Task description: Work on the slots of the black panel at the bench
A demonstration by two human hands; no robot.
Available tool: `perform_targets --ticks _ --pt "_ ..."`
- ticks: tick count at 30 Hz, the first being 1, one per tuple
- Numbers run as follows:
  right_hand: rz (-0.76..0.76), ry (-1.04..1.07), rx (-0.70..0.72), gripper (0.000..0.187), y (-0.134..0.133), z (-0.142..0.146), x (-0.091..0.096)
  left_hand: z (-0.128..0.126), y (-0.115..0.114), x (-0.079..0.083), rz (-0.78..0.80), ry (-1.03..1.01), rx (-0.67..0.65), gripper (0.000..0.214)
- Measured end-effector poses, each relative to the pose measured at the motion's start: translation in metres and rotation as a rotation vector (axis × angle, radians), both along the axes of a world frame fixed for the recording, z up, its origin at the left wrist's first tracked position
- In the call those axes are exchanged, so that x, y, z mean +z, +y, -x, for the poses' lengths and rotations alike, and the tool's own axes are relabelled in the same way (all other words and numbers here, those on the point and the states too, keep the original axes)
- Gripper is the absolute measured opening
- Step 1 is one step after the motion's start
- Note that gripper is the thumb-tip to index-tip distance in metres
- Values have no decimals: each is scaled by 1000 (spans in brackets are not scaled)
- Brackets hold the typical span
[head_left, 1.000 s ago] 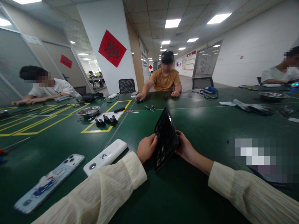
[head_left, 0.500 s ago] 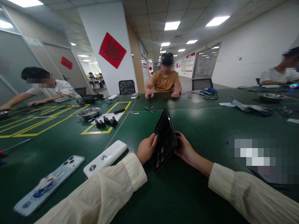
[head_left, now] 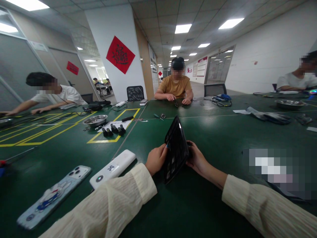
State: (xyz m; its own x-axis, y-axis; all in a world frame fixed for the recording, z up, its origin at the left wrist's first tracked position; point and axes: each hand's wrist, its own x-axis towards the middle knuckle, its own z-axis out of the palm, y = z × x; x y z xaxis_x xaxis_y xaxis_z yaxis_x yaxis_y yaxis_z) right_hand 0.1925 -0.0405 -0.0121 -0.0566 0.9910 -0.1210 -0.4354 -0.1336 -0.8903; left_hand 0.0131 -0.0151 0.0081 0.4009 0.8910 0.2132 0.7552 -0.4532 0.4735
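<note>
Tilted up on edge between my hands is a thin black tablet-like panel [head_left: 175, 153], with faint darker squares across its face. My left hand [head_left: 156, 159] is closed on its left edge, thumb against the face; a tiny blue spot shows by the thumb tip. On the other side, my right hand [head_left: 196, 157] grips the panel's right edge, with its fingertips partly hidden behind it. Left of my left forearm lie a white power bank [head_left: 114, 168] marked 26 and a phone [head_left: 55, 196] in a light-blue cartoon case.
Black cylindrical parts [head_left: 114, 130] stand on paper inside yellow tape beside a metal bowl [head_left: 95, 120]. A small screwdriver [head_left: 158, 117] lies farther off. Gloves [head_left: 268, 115] rest at the right. A person [head_left: 175, 86] sits opposite; others sit at both sides.
Both my hands keep hold of the panel, almost unmoved. The view has shifted slightly. Opposite, the person's hand has moved inward to a dark object on the table.
</note>
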Motion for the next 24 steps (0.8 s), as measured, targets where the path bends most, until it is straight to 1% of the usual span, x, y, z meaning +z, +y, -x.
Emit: perform_targets --ticks 3,6,10,13,19,24 --pt "-1 -10 0 36 -1 0 1 -1 0 1 28 -30 12 44" --pt "12 -24 0 38 -2 1 4 -1 0 1 36 -19 30 45" --pt "28 -36 -18 38 -4 2 7 -2 -2 0 -23 57 65 35" --pt "19 -29 -12 37 -4 1 7 -1 -2 0 -44 81 50 31" --pt "60 -20 -26 35 -4 1 7 0 -2 3 -22 7 24 38" --pt "49 -7 -4 38 -9 4 13 -1 -1 4 22 -96 11 46"
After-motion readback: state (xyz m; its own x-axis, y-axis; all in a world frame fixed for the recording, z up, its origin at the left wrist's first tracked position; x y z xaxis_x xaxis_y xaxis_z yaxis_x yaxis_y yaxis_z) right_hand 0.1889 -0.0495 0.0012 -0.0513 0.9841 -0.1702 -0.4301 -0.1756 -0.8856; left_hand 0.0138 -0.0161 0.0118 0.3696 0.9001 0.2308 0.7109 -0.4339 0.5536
